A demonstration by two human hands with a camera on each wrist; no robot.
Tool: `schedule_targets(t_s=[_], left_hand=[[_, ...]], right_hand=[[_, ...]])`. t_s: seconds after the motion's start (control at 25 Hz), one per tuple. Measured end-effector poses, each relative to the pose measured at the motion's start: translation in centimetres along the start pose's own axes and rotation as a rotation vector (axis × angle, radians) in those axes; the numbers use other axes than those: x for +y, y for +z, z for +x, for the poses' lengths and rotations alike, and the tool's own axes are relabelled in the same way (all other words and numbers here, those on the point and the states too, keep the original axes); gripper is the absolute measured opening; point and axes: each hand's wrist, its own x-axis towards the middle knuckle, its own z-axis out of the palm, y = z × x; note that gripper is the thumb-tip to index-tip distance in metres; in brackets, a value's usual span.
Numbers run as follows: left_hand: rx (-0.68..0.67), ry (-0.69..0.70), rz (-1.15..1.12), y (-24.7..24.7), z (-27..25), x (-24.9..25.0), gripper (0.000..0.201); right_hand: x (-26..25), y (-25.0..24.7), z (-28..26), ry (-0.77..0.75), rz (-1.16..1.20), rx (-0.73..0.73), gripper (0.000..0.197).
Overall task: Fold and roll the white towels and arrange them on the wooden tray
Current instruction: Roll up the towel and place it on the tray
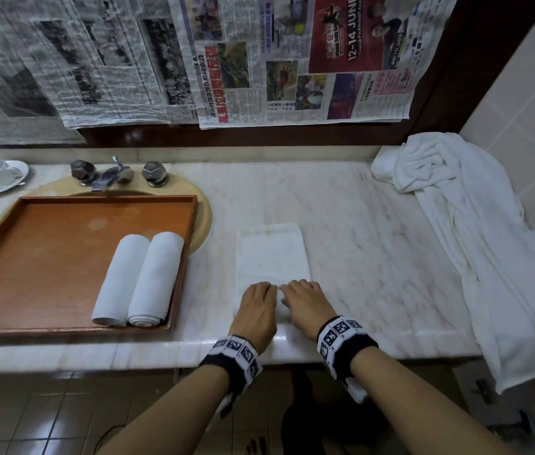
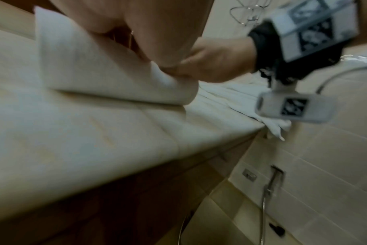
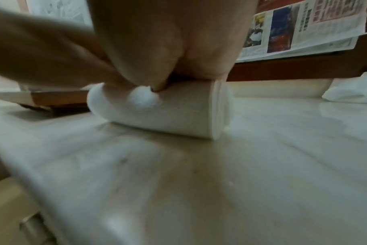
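2 hands (image 1: 253,311) (image 1: 307,308), fingers apparently curled, pinch the folded towel's (image 1: 271,254) rolled end

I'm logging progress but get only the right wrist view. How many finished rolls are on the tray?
Observer: Two rolled towels lie side by side at the right end of the wooden tray.
Operator: How much of the current towel is unrolled?
Observer: Most of it. The folded towel lies flat beyond the left hand and right hand.
Operator: Any more cloth waiting?
Observer: A crumpled white heap sits at the right end of the counter and drapes over its front edge.
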Motion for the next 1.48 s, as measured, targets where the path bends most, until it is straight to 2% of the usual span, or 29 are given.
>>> schedule_targets(t_s=[0.04, 0.12, 0.24, 0.32, 0.4, 0.48, 0.6, 0.68, 0.76, 0.84, 0.92, 0.96, 1.0, 1.08, 1.2, 1.28, 1.36, 1.48], left_hand=[[0.061, 0.073, 0.01, 0.7, -1.2, -0.1, 0.041], [0.091, 0.166, 0.056, 1.6, -3.0, -0.6, 0.036], [0.036, 0.156, 0.1, 0.9, -1.4, -1.1, 0.036], [-0.092, 0.116, 0.103, -0.5, 0.5, -1.0, 0.036], [-0.144, 0.087, 0.114, -1.0, 1.6, -0.9, 0.036], [-0.093, 0.052, 0.099, -1.0, 1.1, -0.7, 0.035], [0.1, 0.139, 0.093, 0.6, -1.8, -0.8, 0.034], [0.122, 0.201, 0.095, 1.3, -3.0, -1.1, 0.037], [0.113, 0.212, 0.1, 1.2, -2.4, -1.3, 0.036], [0.068, 0.189, 0.092, 0.3, -0.7, -1.5, 0.036], [-0.054, 0.15, 0.082, -1.1, 0.9, -1.3, 0.036], [-0.094, 0.131, 0.093, -1.3, 1.5, -1.2, 0.036], [-0.107, 0.106, 0.097, -1.4, 1.8, -1.0, 0.038], [-0.051, 0.066, 0.083, -1.5, 1.1, -0.4, 0.045], [0.03, 0.092, 0.117, -0.2, -1.4, -0.2, 0.069], [-0.014, 0.117, 0.144, 0.5, -2.5, -0.5, 0.072], [-0.061, 0.084, 0.173, 0.4, -2.2, -0.6, 0.068], [-0.086, 0.025, 0.164, -0.2, 0.1, -0.7, 0.058]], right_hand=[[0.0, -0.2, 0.2, 0.007, -0.003, -0.033, 0.03], [-0.2, 0.3, -0.2, 0.025, 0.003, -0.051, 0.031], [-1.2, 1.3, -1.9, 0.061, -0.01, 0.017, 0.042], [-1.3, 2.2, -2.8, 0.067, -0.041, 0.035, 0.051], [-0.8, 2.6, -2.6, 0.047, -0.043, 0.06, 0.053], [-0.4, 1.8, -1.6, 0.015, 0.009, 0.092, 0.044], [0.0, 0.3, -0.3, -0.004, 0.09, 0.05, 0.035], [-0.2, 0.1, -0.3, 0.016, 0.108, 0.022, 0.034], [-0.7, 0.6, -1.1, 0.06, 0.101, 0.054, 0.034], [-1.4, 1.3, -2.1, 0.081, 0.035, 0.079, 0.045], [-1.4, 2.3, -2.5, 0.089, -0.032, 0.094, 0.062], [-1.2, 2.2, -2.3, 0.082, -0.033, 0.083, 0.063], [-1.0, 1.7, -1.9, 0.072, -0.006, 0.08, 0.059], [-0.4, 0.8, -0.9, 0.049, 0.039, 0.072, 0.045], [-0.1, -0.2, 0.4, 0.048, 0.03, 0.03, 0.034], [-0.3, -0.9, 1.0, 0.071, 0.023, -0.022, 0.032], [-0.5, -0.8, 1.3, 0.118, 0.053, -0.036, 0.033], [-1.1, 0.2, -0.1, 0.167, 0.042, 0.161, 0.038]])
